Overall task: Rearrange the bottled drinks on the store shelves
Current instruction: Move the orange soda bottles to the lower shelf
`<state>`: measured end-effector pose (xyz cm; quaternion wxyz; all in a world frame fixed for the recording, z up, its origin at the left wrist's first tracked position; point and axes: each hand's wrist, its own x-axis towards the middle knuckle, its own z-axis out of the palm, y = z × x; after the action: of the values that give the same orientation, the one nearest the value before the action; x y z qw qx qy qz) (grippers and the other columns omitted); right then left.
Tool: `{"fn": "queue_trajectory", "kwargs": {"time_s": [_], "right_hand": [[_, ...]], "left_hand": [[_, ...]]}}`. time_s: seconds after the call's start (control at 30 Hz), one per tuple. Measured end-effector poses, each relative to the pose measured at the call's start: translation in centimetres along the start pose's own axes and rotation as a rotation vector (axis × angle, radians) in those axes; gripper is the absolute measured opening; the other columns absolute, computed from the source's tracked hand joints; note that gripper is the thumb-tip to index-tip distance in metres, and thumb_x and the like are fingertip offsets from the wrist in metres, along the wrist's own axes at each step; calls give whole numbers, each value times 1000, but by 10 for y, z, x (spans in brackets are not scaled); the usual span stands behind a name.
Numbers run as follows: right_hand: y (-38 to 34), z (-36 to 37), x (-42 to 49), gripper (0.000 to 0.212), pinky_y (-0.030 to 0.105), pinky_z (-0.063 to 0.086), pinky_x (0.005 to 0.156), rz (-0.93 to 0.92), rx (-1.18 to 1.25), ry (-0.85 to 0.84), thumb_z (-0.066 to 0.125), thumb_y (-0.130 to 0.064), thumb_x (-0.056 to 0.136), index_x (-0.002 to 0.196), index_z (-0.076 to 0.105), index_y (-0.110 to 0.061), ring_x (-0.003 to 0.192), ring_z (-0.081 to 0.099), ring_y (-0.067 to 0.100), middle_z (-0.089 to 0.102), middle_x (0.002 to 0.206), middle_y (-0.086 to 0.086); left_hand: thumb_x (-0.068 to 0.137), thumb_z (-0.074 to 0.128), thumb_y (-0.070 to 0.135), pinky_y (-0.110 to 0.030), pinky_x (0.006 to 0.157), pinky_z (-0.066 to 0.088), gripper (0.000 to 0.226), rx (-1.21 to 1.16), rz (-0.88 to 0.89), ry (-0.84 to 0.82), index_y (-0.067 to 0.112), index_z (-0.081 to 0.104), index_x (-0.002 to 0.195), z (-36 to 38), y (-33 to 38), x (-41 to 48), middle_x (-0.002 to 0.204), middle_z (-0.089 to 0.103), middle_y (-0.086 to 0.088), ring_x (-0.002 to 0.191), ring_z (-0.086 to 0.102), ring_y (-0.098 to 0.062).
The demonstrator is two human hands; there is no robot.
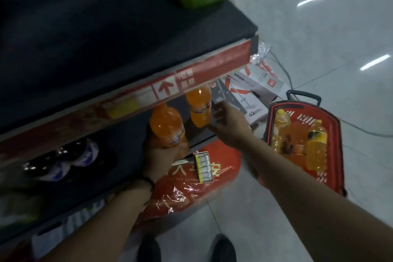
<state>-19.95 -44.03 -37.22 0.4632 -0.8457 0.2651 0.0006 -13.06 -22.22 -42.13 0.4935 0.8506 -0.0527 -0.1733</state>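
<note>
Reaching under a red price strip (212, 64), a person works two orange bottles onto a store shelf (202, 134). The left grip (158, 153) is clenched round the lower half of the left bottle (167, 125), which sits at the shelf's front edge. Its long axis runs from 5 to 11 o'clock, cap pointing at 11 and tucked under the strip.

The right bottle (198, 108) stands deeper in, at 1 o'clock from the left bottle and apart from it. Its axis runs close to 12 to 6, cap up at 12 against the strip. The right grip (226, 122) is the nearer of the two to it, and the bottle lies at 10 o'clock from that grip, with fingertips (215, 111) against its right side. Blur hides whether they wrap it or only rest there, so that grip's state cannot be told.

More bottles lie in a red basket (297, 103) on the floor at 3 o'clock, and dark bottles (63, 155) fill the shelf at 9. The next move likely turns on the gap between the two orange bottles: the left one looks bound for the spot beside the right one, needing to be stood upright first.
</note>
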Motion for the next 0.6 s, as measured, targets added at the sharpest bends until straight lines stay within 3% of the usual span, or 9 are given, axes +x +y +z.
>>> {"fn": "queue_trajectory", "kwargs": {"time_s": [0.1,0.23,0.3,0.4,0.5,0.6], "right_hand": [[22,17,47,85,37,56,95,40,-9,-5,92,-22,77,147,44,-18,123,61,23,60,138,5],[40,29,83,103,43,51,106,17,-34,-12,97,-20,70,155,39,-24,137,54,28,55,149,6],[47,34,93,103,48,51,109,-5,-32,-25,98,-21,68,154,41,-27,137,54,26,58,147,3],[57,43,101,94,51,55,106,-61,-31,-33,98,-30,65,146,49,-31,128,61,21,65,134,-4],[62,50,104,85,50,57,100,-111,-28,-21,95,-34,69,142,51,-33,122,64,21,67,129,-5],[61,50,100,81,44,55,98,-142,-47,-13,92,-33,76,144,49,-30,123,63,22,67,131,-2]], "left_hand": [[50,102,40,-46,99,61,94,-18,25,79,30,62,134,16,-29,47,122,74,8,111,73,-16],[55,102,29,-43,100,60,91,-51,14,114,32,60,135,32,-36,76,121,72,10,110,70,-12],[57,102,23,-37,102,56,93,-61,40,129,29,58,139,39,-36,83,126,70,9,114,68,-13],[64,101,18,-28,96,49,79,-50,51,82,31,60,130,49,-35,95,120,66,14,105,64,-6],[62,102,28,-34,102,52,85,-35,44,67,31,61,136,55,-34,98,126,68,12,113,66,-10],[66,101,28,-31,100,51,78,-42,58,70,29,63,134,56,-34,95,128,68,10,113,66,-11]]}}
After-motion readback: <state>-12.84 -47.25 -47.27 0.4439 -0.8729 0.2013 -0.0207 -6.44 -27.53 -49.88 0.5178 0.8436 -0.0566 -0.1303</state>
